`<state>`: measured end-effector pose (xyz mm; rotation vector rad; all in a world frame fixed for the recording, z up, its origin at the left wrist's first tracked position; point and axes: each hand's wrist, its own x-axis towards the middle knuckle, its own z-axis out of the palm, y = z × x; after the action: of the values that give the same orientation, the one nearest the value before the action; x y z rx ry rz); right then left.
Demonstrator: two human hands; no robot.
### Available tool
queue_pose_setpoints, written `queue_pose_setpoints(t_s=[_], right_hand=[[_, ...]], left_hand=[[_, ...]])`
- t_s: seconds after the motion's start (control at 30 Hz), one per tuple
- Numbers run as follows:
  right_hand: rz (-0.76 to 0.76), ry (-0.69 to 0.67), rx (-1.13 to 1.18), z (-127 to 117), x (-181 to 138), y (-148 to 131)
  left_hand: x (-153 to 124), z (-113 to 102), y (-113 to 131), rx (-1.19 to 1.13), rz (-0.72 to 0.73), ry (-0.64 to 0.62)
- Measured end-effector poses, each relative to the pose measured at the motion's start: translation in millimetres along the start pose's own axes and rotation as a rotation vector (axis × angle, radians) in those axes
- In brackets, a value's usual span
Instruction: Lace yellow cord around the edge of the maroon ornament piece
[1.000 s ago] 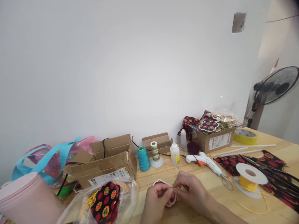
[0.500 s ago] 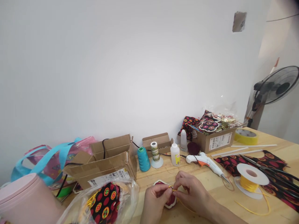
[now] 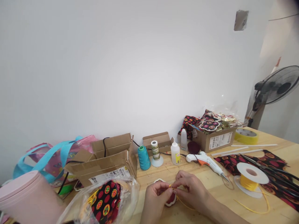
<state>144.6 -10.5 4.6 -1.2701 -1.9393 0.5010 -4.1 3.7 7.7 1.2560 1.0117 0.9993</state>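
My left hand (image 3: 155, 199) and my right hand (image 3: 191, 191) meet low in the middle of the wooden table (image 3: 210, 189). Both pinch a thin yellow cord (image 3: 171, 186) between thumb and fingers, just above a small flower-shaped piece (image 3: 168, 200) with a white edge and dark red cloth. The cord trails from my right hand across the table. A spool of the same yellow cord (image 3: 251, 179) stands to the right.
A white glue gun (image 3: 205, 160), a glue bottle (image 3: 175, 153), teal thread cone (image 3: 143, 158) and a smaller spool (image 3: 155, 152) stand behind my hands. Cardboard boxes (image 3: 107, 161), a plastic bag of patterned cloth (image 3: 105, 199), a pink container (image 3: 25, 199), patterned fabric (image 3: 268, 161), yellow tape (image 3: 246, 136) and a fan (image 3: 275, 90) surround them.
My fingers have shifted slightly on the yellow cord, with both hands staying over the flower-shaped piece. The view has tilted a little.
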Motion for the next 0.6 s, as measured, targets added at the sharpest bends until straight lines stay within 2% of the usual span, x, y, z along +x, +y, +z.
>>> queue_pose_setpoints(t_s=[0.3, 0.6], right_hand=[[0.007, -0.029, 0.030, -3.3, -0.6, -4.7], [0.009, -0.025, 0.123, -4.4, -1.2, -8.6]], left_hand=[[-2.7, 2.1, 1.0, 0.021, 0.012, 0.019], [-0.3, 0.5, -0.7, 0.056, 0.023, -0.035]])
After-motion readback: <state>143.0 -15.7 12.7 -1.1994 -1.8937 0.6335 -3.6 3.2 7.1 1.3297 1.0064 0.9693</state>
